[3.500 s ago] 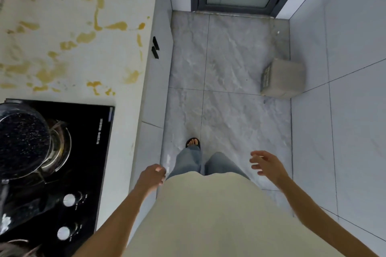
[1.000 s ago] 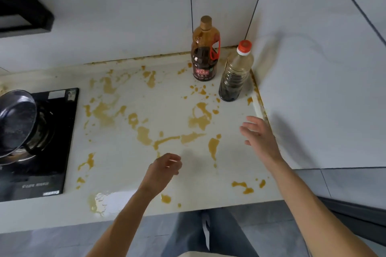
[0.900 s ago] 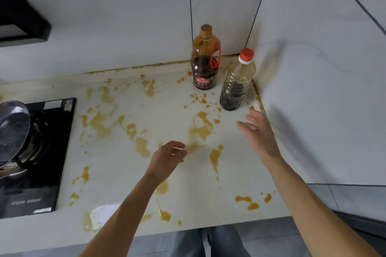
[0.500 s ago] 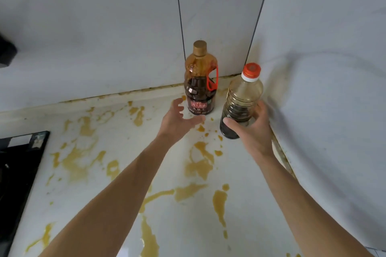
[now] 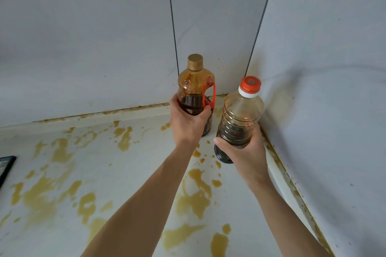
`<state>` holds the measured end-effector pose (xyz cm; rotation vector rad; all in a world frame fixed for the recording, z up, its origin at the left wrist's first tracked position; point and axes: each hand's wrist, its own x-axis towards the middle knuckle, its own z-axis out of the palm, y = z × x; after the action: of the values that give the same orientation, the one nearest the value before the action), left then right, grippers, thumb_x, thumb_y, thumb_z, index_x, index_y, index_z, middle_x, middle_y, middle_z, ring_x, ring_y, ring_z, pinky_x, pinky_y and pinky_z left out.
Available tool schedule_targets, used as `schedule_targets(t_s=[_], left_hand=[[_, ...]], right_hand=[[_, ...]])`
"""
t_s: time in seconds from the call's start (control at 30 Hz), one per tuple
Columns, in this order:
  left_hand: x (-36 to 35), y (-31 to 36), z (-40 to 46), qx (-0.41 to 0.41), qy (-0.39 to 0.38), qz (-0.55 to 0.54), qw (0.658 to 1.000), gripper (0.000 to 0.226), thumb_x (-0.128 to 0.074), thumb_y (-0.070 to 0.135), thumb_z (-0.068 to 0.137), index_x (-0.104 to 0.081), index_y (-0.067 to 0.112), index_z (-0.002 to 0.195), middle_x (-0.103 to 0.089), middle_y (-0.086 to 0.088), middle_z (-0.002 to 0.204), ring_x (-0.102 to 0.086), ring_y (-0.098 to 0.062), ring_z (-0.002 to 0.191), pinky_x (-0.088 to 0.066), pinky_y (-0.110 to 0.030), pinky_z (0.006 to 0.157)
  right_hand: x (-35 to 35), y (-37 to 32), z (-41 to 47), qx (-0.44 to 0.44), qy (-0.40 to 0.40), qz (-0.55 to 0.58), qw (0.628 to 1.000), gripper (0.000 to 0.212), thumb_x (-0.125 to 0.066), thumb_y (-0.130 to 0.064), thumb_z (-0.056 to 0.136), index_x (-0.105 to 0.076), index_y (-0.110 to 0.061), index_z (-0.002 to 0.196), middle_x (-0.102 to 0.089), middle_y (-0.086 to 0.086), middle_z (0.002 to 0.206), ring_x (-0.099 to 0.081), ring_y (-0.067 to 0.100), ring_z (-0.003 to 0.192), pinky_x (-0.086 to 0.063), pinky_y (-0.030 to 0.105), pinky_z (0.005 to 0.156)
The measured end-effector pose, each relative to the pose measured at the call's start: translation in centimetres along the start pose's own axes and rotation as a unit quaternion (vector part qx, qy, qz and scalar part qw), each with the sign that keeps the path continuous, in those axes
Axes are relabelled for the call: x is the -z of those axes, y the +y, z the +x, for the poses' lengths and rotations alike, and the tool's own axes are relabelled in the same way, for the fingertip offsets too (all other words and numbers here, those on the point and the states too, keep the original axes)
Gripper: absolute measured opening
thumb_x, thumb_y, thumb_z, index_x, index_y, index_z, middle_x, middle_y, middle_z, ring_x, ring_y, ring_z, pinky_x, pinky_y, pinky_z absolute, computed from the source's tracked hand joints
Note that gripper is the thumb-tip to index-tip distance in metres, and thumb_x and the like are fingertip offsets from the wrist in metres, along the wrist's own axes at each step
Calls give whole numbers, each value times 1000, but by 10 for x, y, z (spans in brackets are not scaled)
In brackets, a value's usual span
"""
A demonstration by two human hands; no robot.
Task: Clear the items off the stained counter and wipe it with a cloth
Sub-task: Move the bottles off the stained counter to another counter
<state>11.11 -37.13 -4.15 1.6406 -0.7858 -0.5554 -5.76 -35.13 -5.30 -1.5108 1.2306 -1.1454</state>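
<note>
The white counter is covered with yellow-brown stains. In its far right corner stand two bottles of dark liquid. The amber bottle has a gold cap and a red handle, and my left hand is wrapped around its lower body. The clear ribbed bottle has an orange cap, and my right hand grips its lower part. Whether either bottle's base touches the counter I cannot tell. No cloth is in view.
Grey tiled walls close the counter at the back and on the right. A stained raised lip runs along the right wall. The corner of the black stove shows at the left edge.
My left hand has closed around the amber bottle, which it was only reaching for half a second ago. My right hand keeps its hold on the clear bottle. The view has moved closer.
</note>
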Motion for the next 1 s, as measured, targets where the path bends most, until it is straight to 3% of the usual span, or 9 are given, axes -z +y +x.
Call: schedule_targets(t_s=[0.17,0.3,0.37,0.5,0.63,0.83,0.9,1.0], left_hand=[[4,6,1,-2,8,34,999,79,-85,44,66,-45,30,133,-62,17,107,-61,2,95,-48,-19,82],[23,20,-10,6,-16,67,998,73,-86,40,66,-47,31,127,-61,20,102,-60,5,92,-47,-18,74],[37,27,-18,4,-21,77,997,71,-86,40,66,-47,33,125,-62,21,103,-60,6,94,-47,-15,72],[72,51,-33,1,-21,87,996,73,-85,42,64,-50,34,127,-64,24,103,-60,11,94,-45,-11,72],[117,75,-60,18,-29,104,994,70,-86,42,66,-52,36,127,-64,27,102,-62,17,89,-45,-5,65],[183,91,-129,63,-48,125,989,82,-88,50,64,-54,33,137,-69,18,119,-67,-8,110,-53,-27,92],[204,91,-158,86,-47,132,986,79,-88,49,65,-54,37,135,-69,22,116,-68,-6,108,-54,-29,92],[237,84,-200,122,-43,140,982,63,-88,49,62,-55,56,115,-70,33,100,-67,12,95,-57,-24,82]], right_hand=[[-2,-7,-2,-18,21,-23,999,68,-92,-47,60,-57,-49,118,-70,-28,106,-68,-10,96,-51,5,66],[2,-25,-4,-37,9,-26,999,72,-93,-42,62,-59,-40,125,-72,-20,111,-68,-3,103,-55,23,89],[7,-34,-7,-50,9,-32,998,67,-93,-42,60,-61,-38,119,-73,-21,107,-68,-5,99,-54,22,88],[22,-55,-19,-63,2,-48,997,65,-92,-44,60,-60,-44,116,-71,-32,103,-66,-13,95,-49,6,78],[43,-84,-39,-98,-27,-77,992,71,-91,-53,56,-60,-44,119,-71,-31,105,-66,-11,97,-52,18,87],[71,-127,-83,-114,-87,-108,984,69,-91,-52,58,-60,-46,119,-72,-28,107,-65,-15,95,-48,5,77],[80,-135,-102,-133,-105,-113,979,64,-90,-55,58,-60,-49,114,-72,-27,106,-65,-15,94,-49,11,78],[94,-144,-134,-152,-142,-121,971,65,-91,-53,60,-56,-54,115,-72,-29,107,-66,-12,96,-53,25,89]])
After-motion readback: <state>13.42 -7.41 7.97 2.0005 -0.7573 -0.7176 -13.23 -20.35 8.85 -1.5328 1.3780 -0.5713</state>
